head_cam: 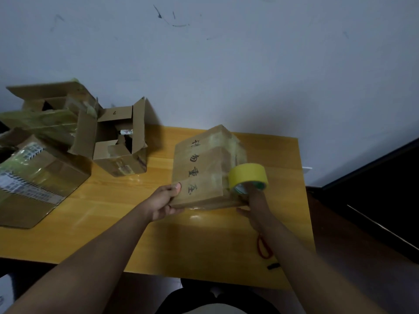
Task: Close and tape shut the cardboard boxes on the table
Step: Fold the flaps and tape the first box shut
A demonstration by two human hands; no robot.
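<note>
Both forearms reach over the worktop [204,234]. Left hand [165,200] grips the near-left corner of the closed cardboard box [204,168], thumb on top. Right hand [256,205] holds the yellow tape roll [248,176] against the box's right side; its fingers are hidden. Recommended: brace firmly, draw tape taut along the seam. Open box [115,141] awaits, well apart.

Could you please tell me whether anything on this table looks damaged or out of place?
Yes: the open box near the wall has a torn, ragged inner flap, and its outer flaps stand up unsealed. The box with handwriting, gripped by the left hand, sits tilted, while the right hand holds the yellow tape roll against it.
</note>
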